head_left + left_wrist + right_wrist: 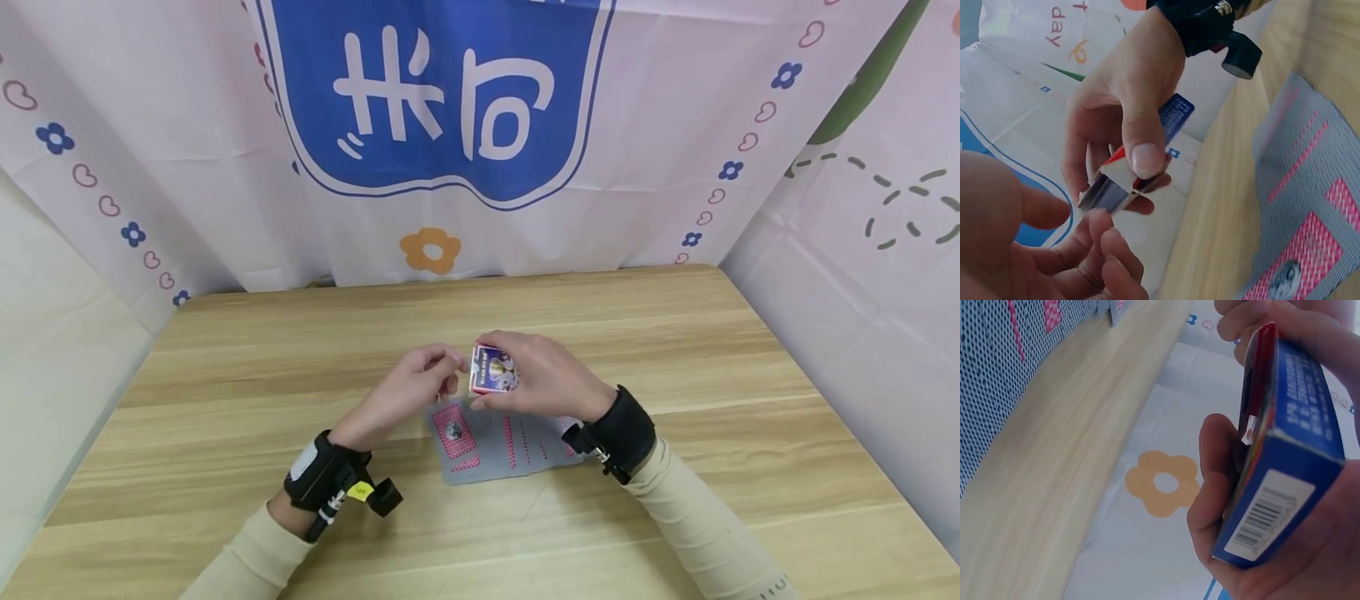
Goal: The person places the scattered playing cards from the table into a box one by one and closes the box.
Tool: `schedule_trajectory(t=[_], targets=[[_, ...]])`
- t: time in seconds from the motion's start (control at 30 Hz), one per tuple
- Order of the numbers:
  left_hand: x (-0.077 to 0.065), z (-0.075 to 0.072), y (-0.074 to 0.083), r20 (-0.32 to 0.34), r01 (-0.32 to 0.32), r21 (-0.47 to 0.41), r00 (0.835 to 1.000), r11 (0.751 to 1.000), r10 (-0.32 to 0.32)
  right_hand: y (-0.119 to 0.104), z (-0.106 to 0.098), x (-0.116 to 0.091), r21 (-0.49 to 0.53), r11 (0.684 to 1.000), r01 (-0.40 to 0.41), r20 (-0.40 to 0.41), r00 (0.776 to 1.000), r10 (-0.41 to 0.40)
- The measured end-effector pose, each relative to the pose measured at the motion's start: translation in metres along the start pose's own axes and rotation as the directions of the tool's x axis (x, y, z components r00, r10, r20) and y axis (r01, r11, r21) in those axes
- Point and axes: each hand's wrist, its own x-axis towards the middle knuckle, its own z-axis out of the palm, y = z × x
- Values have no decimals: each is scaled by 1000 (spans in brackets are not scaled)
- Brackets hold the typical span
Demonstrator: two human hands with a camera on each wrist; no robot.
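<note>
My right hand (551,375) grips a small blue cardboard box (493,370), like a playing-card box, above the table. In the right wrist view the box (1279,469) shows a barcode on its end and a red edge. Its other end stands open, with a pale flap (1119,173) folded out in the left wrist view. My left hand (423,375) is beside that open end, fingers loosely bent, a fingertip right at the opening; the thumb is apart from the fingers. Beneath the hands lies a grey cloth (487,454) with pink checked patches.
The wooden table (300,350) runs back to a white hanging sheet (202,167) with a blue sign and printed flowers. Each wrist wears a black strap with a small camera, the left one (326,475) close over the tabletop.
</note>
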Motion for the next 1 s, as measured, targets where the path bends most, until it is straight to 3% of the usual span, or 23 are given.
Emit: schedule_trajectory(t=[0.07,0.13,0.23,0.33,0.4,0.47,0.63,0.83,0.93,1.0], targets=[[0,1,0,-15,-7,98,1000,995,9,1,-1,0,-11,1000,-9,-14,1000,9],[0,4,-1,-13,-3,243,1000,970,7,1,-2,-1,-20,1000,-22,-28,999,21],[-1,11,-3,11,34,480,999,877,-45,2,-3,-1,-34,999,-33,-42,999,31],[0,18,-7,26,64,632,994,773,-103,2,-3,-1,-30,999,-37,-42,998,36],[0,21,-10,12,75,676,994,733,-113,2,-3,0,-28,999,-41,-41,998,40],[2,23,-14,-9,84,697,994,712,-109,1,-3,0,-28,999,-41,-40,998,40],[4,22,-18,-42,119,685,991,719,-123,0,-3,0,-30,999,-40,-40,998,39],[4,19,-19,-32,117,656,991,746,-128,1,-3,1,-33,999,-36,-27,999,35],[3,15,-18,17,84,612,993,786,-120,3,-4,0,-31,999,-40,-18,999,40],[3,12,-17,71,53,554,991,831,-110,6,-5,-2,-26,999,-41,-13,999,41]])
